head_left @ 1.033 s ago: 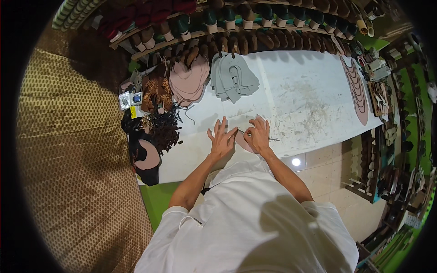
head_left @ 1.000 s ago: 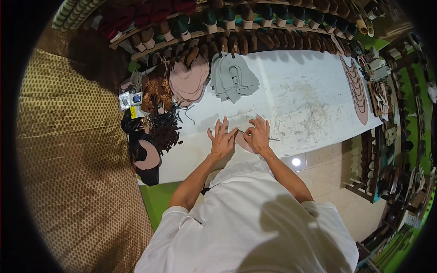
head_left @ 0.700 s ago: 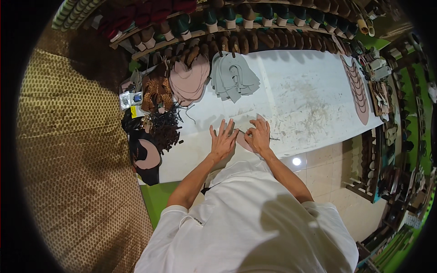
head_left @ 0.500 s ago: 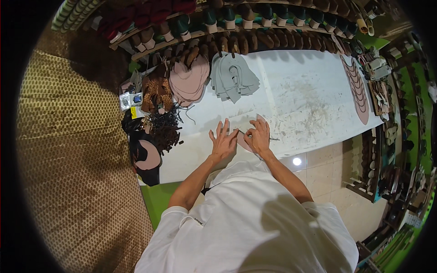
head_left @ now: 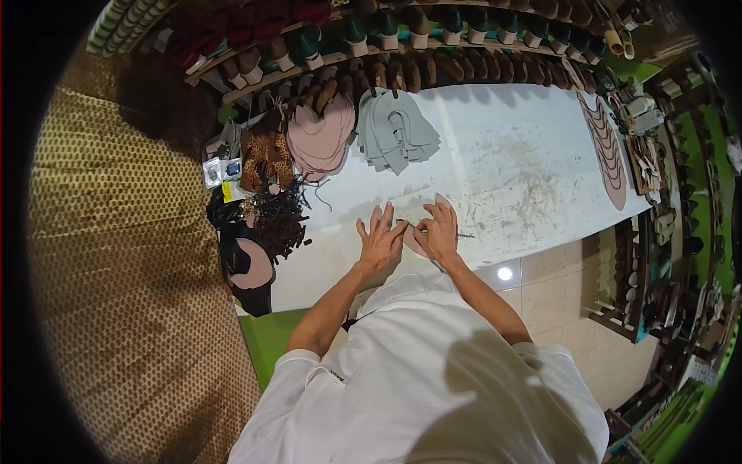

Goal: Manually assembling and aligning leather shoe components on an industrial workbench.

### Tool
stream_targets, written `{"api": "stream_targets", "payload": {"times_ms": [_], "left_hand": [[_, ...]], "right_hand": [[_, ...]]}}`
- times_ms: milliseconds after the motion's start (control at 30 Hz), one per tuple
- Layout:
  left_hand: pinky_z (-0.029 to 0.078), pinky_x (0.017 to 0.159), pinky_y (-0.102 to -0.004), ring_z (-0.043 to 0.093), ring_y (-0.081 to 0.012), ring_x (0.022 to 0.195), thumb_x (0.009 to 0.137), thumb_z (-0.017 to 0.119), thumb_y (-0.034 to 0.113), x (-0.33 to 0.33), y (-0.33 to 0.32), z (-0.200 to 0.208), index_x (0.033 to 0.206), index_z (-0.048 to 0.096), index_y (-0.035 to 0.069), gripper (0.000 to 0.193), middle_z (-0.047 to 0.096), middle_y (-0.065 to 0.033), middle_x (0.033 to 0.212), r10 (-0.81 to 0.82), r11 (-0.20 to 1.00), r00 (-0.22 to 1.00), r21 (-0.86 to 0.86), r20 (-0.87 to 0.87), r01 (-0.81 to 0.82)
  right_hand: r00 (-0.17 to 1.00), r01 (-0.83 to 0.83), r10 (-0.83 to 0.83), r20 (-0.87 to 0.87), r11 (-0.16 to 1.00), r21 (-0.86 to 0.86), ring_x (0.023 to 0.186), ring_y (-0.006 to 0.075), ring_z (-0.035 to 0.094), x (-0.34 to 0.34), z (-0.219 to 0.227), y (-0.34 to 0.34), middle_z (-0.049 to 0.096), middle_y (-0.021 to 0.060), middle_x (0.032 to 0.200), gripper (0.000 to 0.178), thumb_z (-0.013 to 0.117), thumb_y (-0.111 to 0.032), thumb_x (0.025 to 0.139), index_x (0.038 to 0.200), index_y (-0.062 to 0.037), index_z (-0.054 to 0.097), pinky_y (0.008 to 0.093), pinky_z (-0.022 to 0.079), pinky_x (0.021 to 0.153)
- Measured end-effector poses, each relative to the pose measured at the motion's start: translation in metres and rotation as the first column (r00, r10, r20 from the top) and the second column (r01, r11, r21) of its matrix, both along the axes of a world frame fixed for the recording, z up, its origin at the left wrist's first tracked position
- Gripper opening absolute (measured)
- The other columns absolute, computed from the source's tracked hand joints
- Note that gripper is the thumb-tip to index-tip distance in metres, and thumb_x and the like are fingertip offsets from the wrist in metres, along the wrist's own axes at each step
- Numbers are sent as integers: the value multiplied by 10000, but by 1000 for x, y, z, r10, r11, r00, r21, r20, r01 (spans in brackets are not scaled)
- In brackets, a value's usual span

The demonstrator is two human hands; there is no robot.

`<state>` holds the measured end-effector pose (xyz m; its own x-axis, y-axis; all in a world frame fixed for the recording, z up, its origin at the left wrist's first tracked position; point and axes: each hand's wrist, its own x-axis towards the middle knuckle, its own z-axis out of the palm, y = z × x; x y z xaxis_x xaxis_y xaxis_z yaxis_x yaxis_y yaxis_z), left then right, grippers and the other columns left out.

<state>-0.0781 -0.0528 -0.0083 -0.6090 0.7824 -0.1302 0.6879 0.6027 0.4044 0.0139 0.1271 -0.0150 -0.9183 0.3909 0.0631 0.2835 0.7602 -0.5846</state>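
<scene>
My left hand [head_left: 379,246] is over the white table near its front edge, with thumb and index finger pinched and the other fingers spread. My right hand [head_left: 439,234] is pinched too, its other fingers raised. A small thin dark strip [head_left: 407,223] shows between the two pinches; its exact kind is too small to tell. Under the right hand lies a pink flat cut piece [head_left: 413,244], partly covered by the fingers. A thin dark stick-like thing [head_left: 466,236] sticks out to the right of that hand.
Grey cut pieces [head_left: 398,139] and pink cut pieces [head_left: 321,138] lie at the back left of the worktable [head_left: 495,147]. Dark strips [head_left: 282,220] are heaped at the left. Wavy pink pieces [head_left: 604,158] lie far right. Shoe racks [head_left: 348,56] stand behind.
Almost nothing differs. Both hands hold nearly the same pose and place, with only a slight shift of the left fingers.
</scene>
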Motion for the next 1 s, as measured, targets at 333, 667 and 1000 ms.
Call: {"api": "stream_targets", "payload": {"times_ms": [333, 667, 1000], "left_hand": [[99, 1126, -805, 157, -402, 1575, 1011, 577, 271, 2, 2, 1, 1412, 626, 342, 410, 159, -107, 1744, -35, 999, 999, 11, -8, 35], [70, 1114, -815, 102, -401, 1590, 1007, 580, 451, 6, -3, -12, 1429, 621, 378, 431, 125, -110, 1754, -20, 1000, 997, 12, -70, 20], [70, 1106, -818, 120, -427, 1579, 990, 614, 401, 8, 0, -10, 1399, 645, 347, 413, 133, -141, 1748, 38, 997, 999, 65, 31, -40]], "right_hand": [[1000, -1, 2, -12, 1000, 25, 1396, 339, 449, 0, -3, 0, 611, 102, 1385, 166, 764, -231, 789, 808, -74, 815, 566, 218, 1229], [998, -57, 55, -44, 998, -37, 1418, 352, 423, 26, 1, 10, 586, 114, 1416, 208, 788, -255, 830, 960, -97, 822, 580, 239, 1222], [999, -30, 30, 11, 1000, 8, 1458, 346, 374, 21, 2, 13, 548, 110, 1460, 143, 738, -210, 866, 835, -73, 761, 611, 174, 1244]]}}
